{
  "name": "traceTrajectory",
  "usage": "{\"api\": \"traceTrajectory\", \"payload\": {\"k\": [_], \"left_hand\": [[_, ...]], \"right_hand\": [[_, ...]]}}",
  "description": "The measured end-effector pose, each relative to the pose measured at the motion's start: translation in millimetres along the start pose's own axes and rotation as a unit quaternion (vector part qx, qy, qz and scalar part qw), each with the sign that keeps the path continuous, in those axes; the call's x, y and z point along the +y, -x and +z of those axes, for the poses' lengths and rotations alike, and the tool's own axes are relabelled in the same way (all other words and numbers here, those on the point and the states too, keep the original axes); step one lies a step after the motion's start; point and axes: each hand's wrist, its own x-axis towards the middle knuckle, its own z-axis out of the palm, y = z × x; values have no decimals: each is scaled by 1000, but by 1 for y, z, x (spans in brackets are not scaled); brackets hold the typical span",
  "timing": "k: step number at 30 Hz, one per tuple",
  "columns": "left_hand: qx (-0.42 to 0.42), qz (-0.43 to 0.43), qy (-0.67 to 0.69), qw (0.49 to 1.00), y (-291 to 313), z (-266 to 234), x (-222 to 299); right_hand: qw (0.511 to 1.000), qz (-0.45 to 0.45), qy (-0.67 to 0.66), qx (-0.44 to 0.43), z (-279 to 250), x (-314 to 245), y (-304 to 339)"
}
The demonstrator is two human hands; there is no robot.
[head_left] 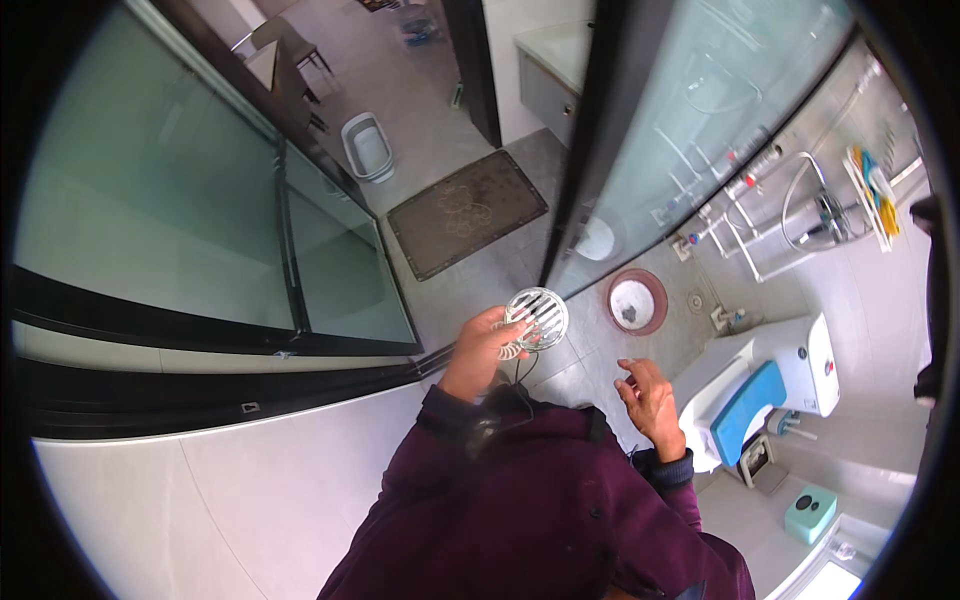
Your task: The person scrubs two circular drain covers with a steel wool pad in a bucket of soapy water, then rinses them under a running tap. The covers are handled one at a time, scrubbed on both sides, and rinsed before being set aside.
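My left hand (474,356) grips a round, shiny metal drain cover (546,325) with long slots, the thumb lying over its edge. A pale ribbed round piece (509,351) shows under the thumb in the same hand; I cannot make out its kind. Below the hand, a thin dark cord (521,385) hangs in front of my clothing. To the right, my right hand (652,402) is raised in the air, fingers loosely bent and apart, with nothing visible in it. The nearest thing ahead of it is a reddish bucket (658,318) with white contents.
A white toilet (812,370) with a blue seat pad (742,415) stands at right. Glass panels (690,130) and a dark-framed door (345,260) flank the opening. Beyond lie a brown mat (430,235) and a grey-white basin (368,150). Pipes line the right wall.
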Motion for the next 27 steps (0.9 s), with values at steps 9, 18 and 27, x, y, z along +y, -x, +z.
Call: {"api": "traceTrajectory", "payload": {"k": [9,18,27], "left_hand": [[165,6,55,985,13,-141,46],[252,73,123,957,-21,-231,98],[215,42,95,971,-183,-272,194]], "right_hand": [[980,-114,-6,-163,114,-100,-107],[943,-204,-25,-262,214,-152,-239],[980,-101,-98,-143,271,-145,-418]]}}
